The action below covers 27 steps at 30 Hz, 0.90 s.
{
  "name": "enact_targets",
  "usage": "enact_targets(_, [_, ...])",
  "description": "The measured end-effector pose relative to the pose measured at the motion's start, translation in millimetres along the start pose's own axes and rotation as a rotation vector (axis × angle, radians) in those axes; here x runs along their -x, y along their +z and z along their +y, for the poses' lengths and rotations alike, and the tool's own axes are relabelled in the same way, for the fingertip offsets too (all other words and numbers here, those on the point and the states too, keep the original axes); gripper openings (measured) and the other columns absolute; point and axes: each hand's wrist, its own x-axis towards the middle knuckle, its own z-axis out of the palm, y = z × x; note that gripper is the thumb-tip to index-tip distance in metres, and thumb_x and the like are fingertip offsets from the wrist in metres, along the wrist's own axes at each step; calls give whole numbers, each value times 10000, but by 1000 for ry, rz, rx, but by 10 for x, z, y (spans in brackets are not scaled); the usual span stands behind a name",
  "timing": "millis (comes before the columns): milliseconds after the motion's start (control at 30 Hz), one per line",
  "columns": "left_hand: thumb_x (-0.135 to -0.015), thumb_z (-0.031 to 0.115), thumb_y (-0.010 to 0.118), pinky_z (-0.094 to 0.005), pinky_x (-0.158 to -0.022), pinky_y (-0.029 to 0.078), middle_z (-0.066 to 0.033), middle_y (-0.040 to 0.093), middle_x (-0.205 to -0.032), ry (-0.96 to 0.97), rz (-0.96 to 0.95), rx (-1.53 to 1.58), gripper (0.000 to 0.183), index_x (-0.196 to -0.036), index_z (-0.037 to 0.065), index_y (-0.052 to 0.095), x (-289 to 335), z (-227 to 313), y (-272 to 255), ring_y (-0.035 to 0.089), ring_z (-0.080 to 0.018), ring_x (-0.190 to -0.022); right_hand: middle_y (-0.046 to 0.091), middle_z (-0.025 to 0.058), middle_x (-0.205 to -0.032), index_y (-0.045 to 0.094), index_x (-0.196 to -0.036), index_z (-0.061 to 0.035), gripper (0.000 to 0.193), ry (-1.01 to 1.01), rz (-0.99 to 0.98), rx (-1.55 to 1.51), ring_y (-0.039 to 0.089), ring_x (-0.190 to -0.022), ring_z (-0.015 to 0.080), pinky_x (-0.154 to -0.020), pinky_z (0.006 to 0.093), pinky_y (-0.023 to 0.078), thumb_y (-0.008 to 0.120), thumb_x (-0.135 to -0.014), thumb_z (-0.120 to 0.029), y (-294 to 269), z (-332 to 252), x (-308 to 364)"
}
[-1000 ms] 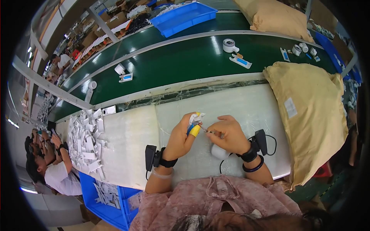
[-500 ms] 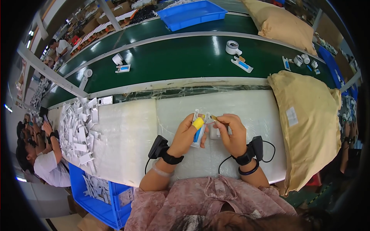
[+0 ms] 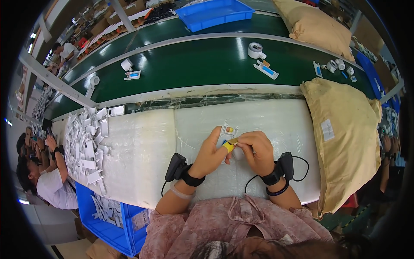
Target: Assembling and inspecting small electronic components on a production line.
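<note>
My left hand (image 3: 209, 154), closed, grips a white plastic housing (image 3: 226, 130) above the padded table. A yellow cover wraps its thumb (image 3: 229, 145). Most of the housing is behind the fingers, with a bit of blue showing below its upper end. My right hand (image 3: 258, 150) is closed in a pinch on a small brownish board (image 3: 233, 141), right beside the yellow-covered thumb. Whether the board touches the housing is hard to make out. Both wrists wear black bands with black boxes and cables.
White plastic covers (image 3: 88, 144) lie piled at the left, above a blue bin (image 3: 129, 228) of similar parts. A brown paper sack (image 3: 345, 142) stands at the right. Beyond runs a green conveyor belt (image 3: 185, 64) carrying housings with blue cells (image 3: 266, 69) and round white parts (image 3: 256, 51). Co-workers sit at the left.
My left hand has tilted the housing, so less of its blue part shows. My right hand has brought the board closer to the left thumb. Parts on the belt have shifted left.
</note>
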Motion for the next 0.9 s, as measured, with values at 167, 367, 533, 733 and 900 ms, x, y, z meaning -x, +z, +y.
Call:
enact_targets(167, [-921, 10, 448, -271, -620, 510, -57, 568, -966, 23, -27, -31, 382, -1300, 37, 420, 17, 10, 9, 568, -114, -747, 678, 66, -892, 670, -901, -72, 220, -49, 6, 23, 636, -801, 252, -725, 353, 485, 743, -712, 15, -3, 33, -2])
enact_targets(367, [-930, 13, 446, -267, -632, 505, -60, 555, -996, 30, -68, -62, 383, -1311, 37, 419, 30, 1, 10, 556, -112, -787, 666, 64, -873, 681, -898, -65, 213, -59, 18, 29, 619, -795, 246, -728, 342, 481, 745, -716, 26, -21, 15, -18])
enact_targets(533, [-928, 8, 437, -266, -636, 505, -59, 551, -994, 27, -84, -80, 392, -1318, 35, 416, 40, 24, 29, 553, -113, -794, 658, 74, -875, 681, -903, -53, 206, -62, 13, 36, 613, -815, 254, -728, 341, 483, 743, -727, 35, -27, 17, -12])
enact_targets(733, [-910, 2, 437, -261, -636, 502, -57, 547, -988, 30, -69, -92, 402, -1310, 31, 421, 54, 30, 51, 550, -108, -798, 656, 68, -870, 684, -903, -64, 212, -80, 23, 50, 611, -805, 253, -731, 339, 484, 747, -722, 28, -23, 24, -8])
enact_targets(900, [-883, -24, 429, -255, -645, 494, -50, 545, -963, 79, -58, -135, 402, -1282, 25, 431, 64, 21, 64, 539, -100, -788, 658, 70, -866, 686, -906, -66, 221, -72, 17, 54, 613, -794, 248, -695, 328, 487, 744, -720, 38, -21, 20, 2])
